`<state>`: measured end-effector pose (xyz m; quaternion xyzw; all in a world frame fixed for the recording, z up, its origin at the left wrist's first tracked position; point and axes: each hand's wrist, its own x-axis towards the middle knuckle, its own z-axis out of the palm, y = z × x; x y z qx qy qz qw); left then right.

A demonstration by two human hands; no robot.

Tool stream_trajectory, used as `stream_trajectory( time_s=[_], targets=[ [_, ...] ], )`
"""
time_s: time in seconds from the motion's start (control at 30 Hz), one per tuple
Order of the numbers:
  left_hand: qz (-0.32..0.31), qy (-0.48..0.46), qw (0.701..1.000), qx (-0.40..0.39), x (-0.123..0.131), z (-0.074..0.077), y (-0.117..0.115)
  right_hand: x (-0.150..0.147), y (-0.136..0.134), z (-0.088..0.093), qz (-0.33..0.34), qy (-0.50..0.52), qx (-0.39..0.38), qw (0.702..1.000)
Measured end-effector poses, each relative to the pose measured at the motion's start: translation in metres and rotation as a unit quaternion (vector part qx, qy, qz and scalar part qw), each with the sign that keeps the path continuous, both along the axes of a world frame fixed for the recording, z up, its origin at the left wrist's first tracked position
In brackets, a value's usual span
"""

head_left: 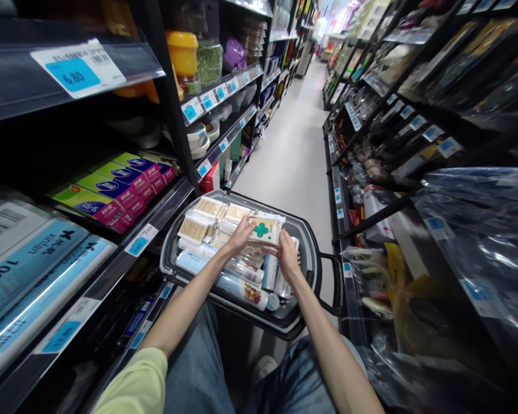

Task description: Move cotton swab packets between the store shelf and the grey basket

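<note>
Between my two hands is a small clear packet (265, 228) with a green clover-like mark on its front. My left hand (242, 234) grips its left end, and my right hand (287, 252) grips its right end. The packet is held over a grey shopping basket (308, 230) with a black handle. Inside the basket lie packs of thin wooden sticks (194, 227) at the left and several blue and white rolls (237, 287) along the near side. My hands and the packet hide part of the contents.
Dark shelves line both sides of a pale aisle floor (289, 126). On the left stand green and pink boxes (112, 190) and large blue and white rolls (38, 270). Bagged goods (397, 282) hang on the right, close to the basket's black handle (334, 284).
</note>
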<state>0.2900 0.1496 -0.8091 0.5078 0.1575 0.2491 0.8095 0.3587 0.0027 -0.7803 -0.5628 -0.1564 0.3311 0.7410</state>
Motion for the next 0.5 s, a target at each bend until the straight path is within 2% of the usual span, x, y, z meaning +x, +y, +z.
stream_trajectory(
  time_s=[0.13, 0.3, 0.4, 0.5],
  targets=[
    [-0.047, 0.021, 0.998, 0.043, -0.002, -0.001, -0.001, -0.005, 0.002, -0.001, 0.001, -0.037, -0.029, 0.999],
    [-0.057, 0.02, 0.993, 0.101, -0.005, 0.004, -0.003, -0.005, 0.001, -0.005, -0.026, -0.068, -0.056, 0.996],
    [-0.074, 0.016, 0.996, 0.045, -0.006, 0.011, -0.005, -0.006, 0.003, -0.005, -0.071, -0.1, -0.044, 0.992],
    [-0.079, 0.009, 0.993, -0.088, -0.009, 0.02, -0.003, -0.011, 0.004, 0.0, -0.186, -0.181, -0.015, 0.966]
  ],
)
